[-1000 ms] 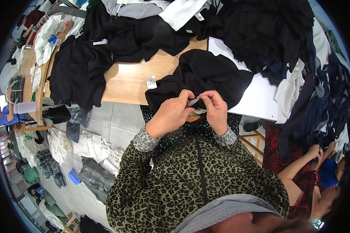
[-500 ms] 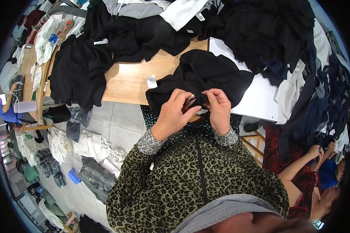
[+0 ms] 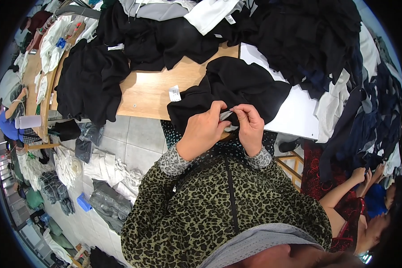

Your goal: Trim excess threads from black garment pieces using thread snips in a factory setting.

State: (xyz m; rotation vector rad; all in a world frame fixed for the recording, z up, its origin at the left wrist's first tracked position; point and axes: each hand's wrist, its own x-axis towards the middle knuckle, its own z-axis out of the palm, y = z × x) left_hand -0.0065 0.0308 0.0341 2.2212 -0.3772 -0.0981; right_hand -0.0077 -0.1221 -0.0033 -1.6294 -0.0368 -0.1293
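Observation:
A black garment lies bunched at the table's front edge, with a white label at its left side. Over its near part, my left hand is closed around small thread snips. Only their metal blades show, pointing at the fingertips of my other hand. My right hand pinches thumb against forefinger beside the blade tips, just above the black cloth. Whatever lies in that pinch is too small to make out.
Black garments are heaped along the back of the wooden table, with another black pile at left. Dark clothes cover the far right. A co-worker's arm reaches in at right. Bagged clothes lie on the floor.
My left hand has turned so the snips' blades now point right, at my right fingertips. Their red part, visible before, is now hidden. The garment has hardly moved.

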